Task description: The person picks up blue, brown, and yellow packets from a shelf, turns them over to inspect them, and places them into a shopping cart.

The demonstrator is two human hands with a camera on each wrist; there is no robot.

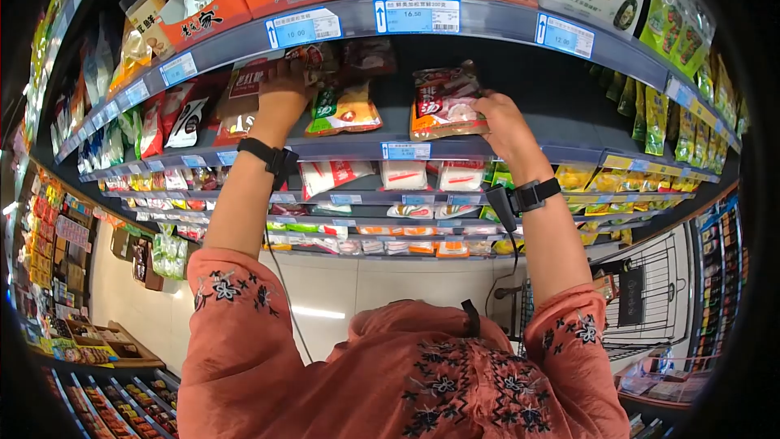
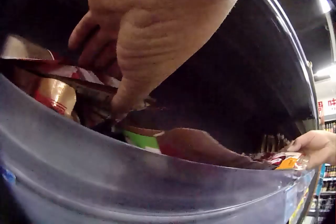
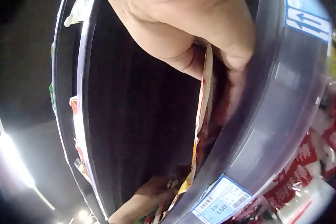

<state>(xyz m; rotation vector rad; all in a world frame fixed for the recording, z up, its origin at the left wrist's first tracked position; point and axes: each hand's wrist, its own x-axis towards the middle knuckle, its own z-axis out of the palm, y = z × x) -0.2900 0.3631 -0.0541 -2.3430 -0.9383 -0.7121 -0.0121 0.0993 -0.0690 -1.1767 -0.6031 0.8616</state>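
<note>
Red-brown snack pouch (image 1: 445, 102) stands upright at the shelf (image 1: 341, 149) front. My right hand (image 1: 500, 123) pinches its right edge. Probably light, floppy and slick, so I'd hold the seam. Left hand (image 1: 280, 93) is on the dark packets (image 1: 244, 81); can't tell its grip.

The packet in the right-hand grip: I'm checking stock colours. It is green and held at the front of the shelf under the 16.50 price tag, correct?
No. The packet in the right-hand grip is red-brown with an orange lower edge, not green, as the head view shows. It is held at the front of the shelf under the 16.50 price tag.
</note>
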